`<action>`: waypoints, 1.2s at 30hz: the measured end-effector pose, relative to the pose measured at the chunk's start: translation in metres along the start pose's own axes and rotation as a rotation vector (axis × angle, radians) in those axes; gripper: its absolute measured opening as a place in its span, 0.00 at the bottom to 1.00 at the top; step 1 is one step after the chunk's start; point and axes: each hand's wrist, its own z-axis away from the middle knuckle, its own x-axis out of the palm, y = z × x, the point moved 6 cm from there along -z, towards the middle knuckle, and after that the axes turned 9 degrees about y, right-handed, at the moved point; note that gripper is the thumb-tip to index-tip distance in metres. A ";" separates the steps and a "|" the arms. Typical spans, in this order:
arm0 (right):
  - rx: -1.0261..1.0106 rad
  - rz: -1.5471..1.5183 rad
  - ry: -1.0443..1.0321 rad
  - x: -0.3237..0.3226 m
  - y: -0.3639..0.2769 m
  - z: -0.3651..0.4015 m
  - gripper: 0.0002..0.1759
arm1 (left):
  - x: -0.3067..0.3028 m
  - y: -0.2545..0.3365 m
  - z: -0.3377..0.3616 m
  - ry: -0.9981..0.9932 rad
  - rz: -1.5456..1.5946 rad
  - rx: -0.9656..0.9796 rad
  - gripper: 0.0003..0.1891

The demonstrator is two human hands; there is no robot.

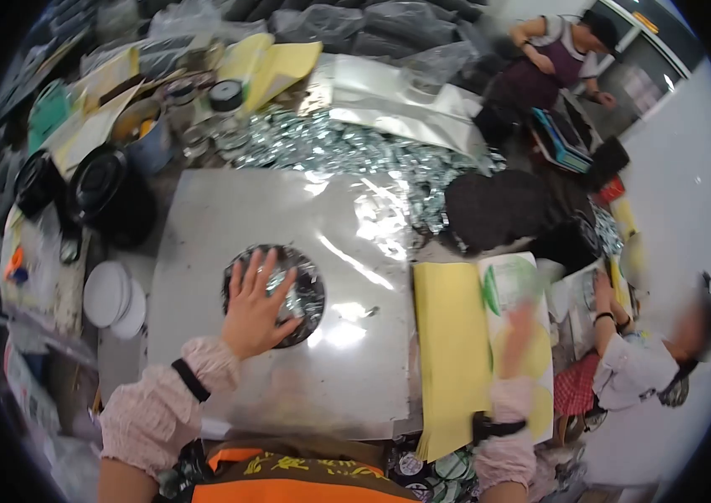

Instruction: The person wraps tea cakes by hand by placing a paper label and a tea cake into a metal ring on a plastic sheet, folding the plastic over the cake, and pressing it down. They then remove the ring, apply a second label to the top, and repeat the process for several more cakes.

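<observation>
My left hand (256,308) lies with its fingers spread on a dark round disc (312,293) with a glossy, reflective surface. This disc rests on a large shiny metal plate (204,218) in front of me. To the right, my right hand (519,339) is smeared by motion over a white sheet (495,272) with green and yellow round prints. Whether its fingers hold anything cannot be made out. A stack of yellow paper (452,352) lies between the plate and that sheet.
Silvery crumpled scraps (330,142) heap behind the plate, near a dark flat pile (498,210). Black tubs (108,193), glass jars (225,105) and white round lids (108,293) stand left. One co-worker (636,369) sits at right; another person (548,67) stands farther back.
</observation>
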 end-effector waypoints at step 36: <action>-0.464 0.031 -0.650 0.331 -0.149 0.171 0.21 | 0.018 -0.024 0.000 0.099 0.348 -0.052 0.34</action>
